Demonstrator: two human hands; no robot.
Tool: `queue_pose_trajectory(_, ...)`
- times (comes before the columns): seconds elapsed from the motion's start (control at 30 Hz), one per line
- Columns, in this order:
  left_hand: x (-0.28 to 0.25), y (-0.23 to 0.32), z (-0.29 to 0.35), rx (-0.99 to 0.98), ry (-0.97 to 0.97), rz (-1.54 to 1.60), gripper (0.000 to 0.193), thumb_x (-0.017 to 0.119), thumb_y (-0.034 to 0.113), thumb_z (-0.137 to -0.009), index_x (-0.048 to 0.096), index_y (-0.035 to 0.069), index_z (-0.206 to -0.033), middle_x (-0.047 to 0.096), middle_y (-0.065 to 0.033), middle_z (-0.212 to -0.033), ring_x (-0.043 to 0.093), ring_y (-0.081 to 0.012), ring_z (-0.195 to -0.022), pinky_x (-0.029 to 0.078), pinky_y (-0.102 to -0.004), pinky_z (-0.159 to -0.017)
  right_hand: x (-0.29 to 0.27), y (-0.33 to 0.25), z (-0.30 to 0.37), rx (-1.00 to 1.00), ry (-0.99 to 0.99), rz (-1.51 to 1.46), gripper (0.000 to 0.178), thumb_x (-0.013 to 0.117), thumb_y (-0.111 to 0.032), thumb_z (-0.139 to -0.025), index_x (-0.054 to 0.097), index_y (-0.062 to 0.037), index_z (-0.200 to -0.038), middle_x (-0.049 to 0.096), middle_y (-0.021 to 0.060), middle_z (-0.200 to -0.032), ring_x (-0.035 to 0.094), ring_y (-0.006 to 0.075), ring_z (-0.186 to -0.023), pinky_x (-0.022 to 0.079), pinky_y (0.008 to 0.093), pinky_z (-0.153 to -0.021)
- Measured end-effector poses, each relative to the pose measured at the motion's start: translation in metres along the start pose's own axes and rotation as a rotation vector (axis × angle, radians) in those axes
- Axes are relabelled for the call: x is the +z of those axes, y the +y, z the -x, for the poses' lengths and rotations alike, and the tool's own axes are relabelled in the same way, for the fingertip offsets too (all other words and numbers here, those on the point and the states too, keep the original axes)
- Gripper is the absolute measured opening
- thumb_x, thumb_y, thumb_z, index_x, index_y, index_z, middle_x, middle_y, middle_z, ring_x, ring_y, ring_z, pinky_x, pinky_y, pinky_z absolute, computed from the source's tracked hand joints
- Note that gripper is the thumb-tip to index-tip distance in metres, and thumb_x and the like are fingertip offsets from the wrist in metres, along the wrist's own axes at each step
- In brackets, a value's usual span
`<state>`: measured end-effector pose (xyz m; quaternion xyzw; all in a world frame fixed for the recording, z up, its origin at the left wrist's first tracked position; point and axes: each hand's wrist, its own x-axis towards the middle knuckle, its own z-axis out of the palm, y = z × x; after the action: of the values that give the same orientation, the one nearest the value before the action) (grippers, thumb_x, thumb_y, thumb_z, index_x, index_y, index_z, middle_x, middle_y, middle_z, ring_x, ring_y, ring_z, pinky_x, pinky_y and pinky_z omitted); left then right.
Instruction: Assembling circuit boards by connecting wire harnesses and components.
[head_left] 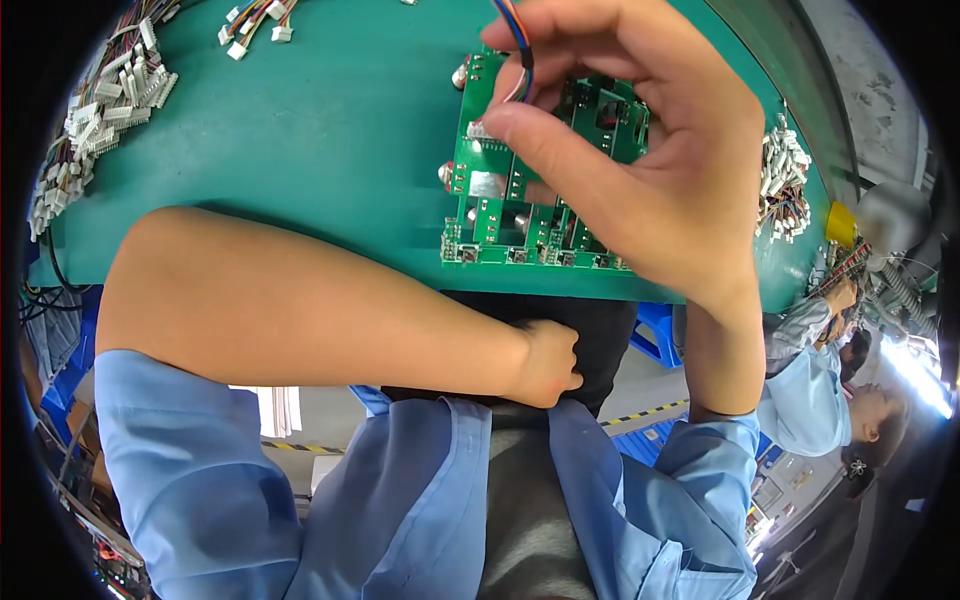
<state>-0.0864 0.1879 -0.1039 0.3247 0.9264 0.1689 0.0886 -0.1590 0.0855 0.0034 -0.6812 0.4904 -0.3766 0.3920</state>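
My right hand (640,150) reaches over a green circuit board panel (470,205) on the table, its thumb and fingers pinching a wire harness (525,55) of coloured wires. The thumb tip presses at a white connector (480,131) by the board's left part. My fingers partly hide the join, so how deep the plug sits cannot be seen. Silver round parts (446,173) stick out along the board's left edge. My left hand (550,365) rests closed at my lap, below the table edge, with nothing visible in it.
A heap of wire harnesses with white connectors (110,105) lies at the far left, a smaller bunch (270,15) at the back. Another pile (785,180) lies right of my right hand, on the green table mat (300,120). A person (815,400) sits at the right.
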Motion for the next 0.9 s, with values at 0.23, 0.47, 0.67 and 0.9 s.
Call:
queue_pose_trajectory(0.23, 0.001, -0.001, -0.003, -0.002, 0.005, 0.024, 0.016, 0.067, 0.014, -0.093, 0.080, 0.014, -0.103, 0.066, -0.0046, -0.123, 0.063, -0.0246, -0.098, 0.046, -0.0385, -0.089, 0.002, 0.018, 0.002, -0.135, 0.033, -0.011, 0.026, 0.070, 0.010, -0.085, 0.067, -0.0004, -0.108, 0.066, 0.0089, -0.097, 0.060, 0.0169, -0.079, 0.051, 0.0260, -0.076)
queue_pose_trajectory(0.47, 0.003, 0.000, -0.002, -0.020, 0.002, 0.043, 0.017, 0.068, 0.014, -0.093, 0.080, 0.014, -0.104, 0.067, -0.0052, -0.123, 0.063, -0.0252, -0.097, 0.047, -0.0387, -0.090, 0.005, 0.020, -0.005, -0.365, -0.042, 0.177, 0.027, 0.071, 0.010, -0.080, 0.068, -0.0013, -0.104, 0.067, 0.0091, -0.094, 0.060, 0.0191, -0.078, 0.050, 0.0284, -0.075)
queue_pose_trajectory(0.67, 0.004, 0.000, -0.001, -0.009, 0.028, 0.039, 0.018, 0.067, 0.014, -0.093, 0.080, 0.014, -0.106, 0.067, -0.0053, -0.124, 0.063, -0.0252, -0.097, 0.047, -0.0386, -0.091, -0.003, 0.015, -0.006, -0.557, -0.097, 0.412, 0.028, 0.073, 0.011, -0.074, 0.071, -0.0014, -0.099, 0.068, 0.0093, -0.090, 0.060, 0.0212, -0.077, 0.050, 0.0316, -0.073)
queue_pose_trajectory(0.9, 0.008, 0.000, -0.013, -0.023, -0.013, 0.048, 0.021, 0.063, 0.021, -0.096, 0.078, 0.015, -0.108, 0.066, -0.0049, -0.125, 0.066, -0.0269, -0.104, 0.048, -0.0445, -0.097, -0.009, 0.013, -0.001, -0.698, -0.113, 0.590, 0.030, 0.075, 0.008, -0.067, 0.073, -0.0035, -0.094, 0.068, 0.0091, -0.089, 0.058, 0.0214, -0.076, 0.048, 0.0324, -0.073)
